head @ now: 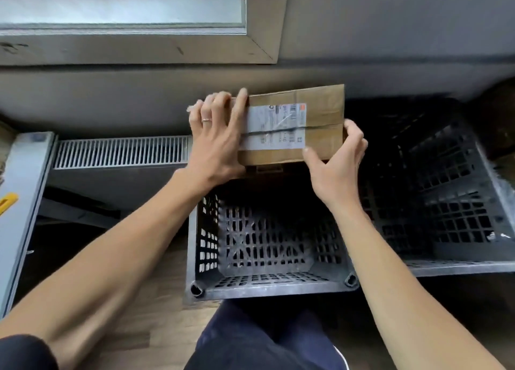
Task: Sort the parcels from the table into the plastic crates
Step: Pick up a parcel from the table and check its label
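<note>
Two hands on one parcel. Left hand point(216, 135) grips the left end of the cardboard parcel point(323, 105): fingers curled over the far-left edge, thumb lying up along the top face beside the label. A ring point(206, 120) sits on one finger of that hand. Right hand point(334, 163) grips the near-right corner: thumb pressed on the top face just by the label's corner, fingers wrapped round the right edge.

Parcel: brown, flat and held roughly level, top face toward the camera. A white shipping label point(276, 127) covers the left half of that face; the print is too blurred to read. A thin dark band crosses label and cardboard from left to right. A strip of brown shows just under the near edge; cannot tell what it is.

Position: the parcel is held above the far side of the near crate point(267, 289), a dark plastic crate with lattice walls and floor, standing directly in front of the person's knee in dark trousers point(264, 339). A second crate point(457, 268) of the same lattice type stands just beside it on the right.

Surroundings: wood-pattern floor point(156, 328) under the crates. A ribbed radiator grille point(119, 152) runs along the wall to the left of the hands, with a grey window frame point(139, 46) above it. A grey upright panel point(25, 202) with a yellow mark stands at the left edge.
</note>
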The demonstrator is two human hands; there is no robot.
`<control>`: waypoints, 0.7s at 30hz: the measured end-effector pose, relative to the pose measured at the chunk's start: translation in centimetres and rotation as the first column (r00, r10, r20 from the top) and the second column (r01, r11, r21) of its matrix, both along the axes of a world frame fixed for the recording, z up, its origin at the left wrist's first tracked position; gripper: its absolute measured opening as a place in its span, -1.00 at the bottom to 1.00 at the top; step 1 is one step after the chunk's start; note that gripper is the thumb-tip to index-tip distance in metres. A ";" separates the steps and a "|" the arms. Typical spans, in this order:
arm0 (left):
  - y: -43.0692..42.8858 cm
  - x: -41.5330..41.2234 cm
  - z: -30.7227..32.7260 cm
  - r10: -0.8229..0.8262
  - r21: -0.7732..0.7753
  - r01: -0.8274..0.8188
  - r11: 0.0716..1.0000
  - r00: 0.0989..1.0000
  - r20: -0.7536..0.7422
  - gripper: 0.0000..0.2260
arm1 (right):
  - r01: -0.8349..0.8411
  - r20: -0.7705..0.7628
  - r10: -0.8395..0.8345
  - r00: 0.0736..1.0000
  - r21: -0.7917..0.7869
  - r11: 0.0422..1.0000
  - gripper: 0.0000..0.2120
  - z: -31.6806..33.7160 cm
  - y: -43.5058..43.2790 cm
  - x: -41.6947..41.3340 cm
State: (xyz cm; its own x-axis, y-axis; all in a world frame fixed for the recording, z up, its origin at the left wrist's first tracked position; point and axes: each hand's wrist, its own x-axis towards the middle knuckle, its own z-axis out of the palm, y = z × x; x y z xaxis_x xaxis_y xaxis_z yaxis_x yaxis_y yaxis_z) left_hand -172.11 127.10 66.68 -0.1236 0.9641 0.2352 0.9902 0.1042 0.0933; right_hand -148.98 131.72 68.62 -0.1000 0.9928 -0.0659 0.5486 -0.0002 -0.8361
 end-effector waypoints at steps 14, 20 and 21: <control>-1.9 1.3 -7.5 0.008 -0.055 -0.009 0.998 1.000 -0.028 0.33 | 0.145 0.002 -0.146 0.989 -0.136 0.980 -0.28 -9.0 0.0 -2.3; -2.4 2.6 -8.5 0.058 -0.087 -0.059 0.994 0.998 -0.018 0.15 | 0.213 0.100 -0.196 0.975 -0.206 0.955 -0.31 -8.9 0.4 -2.4; -2.7 2.9 -8.8 0.050 -0.075 -0.051 0.996 0.999 -0.009 0.08 | 0.232 0.120 -0.208 0.971 -0.242 0.942 -0.33 -8.8 0.4 -2.2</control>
State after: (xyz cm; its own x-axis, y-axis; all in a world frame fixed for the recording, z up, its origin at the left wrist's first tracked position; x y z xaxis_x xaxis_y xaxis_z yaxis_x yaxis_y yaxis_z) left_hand -169.19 124.37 57.84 -0.1710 0.9716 0.1637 0.9841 0.1603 0.0766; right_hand -151.22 132.10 59.78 0.1375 0.9390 -0.3153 0.5852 -0.3339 -0.7390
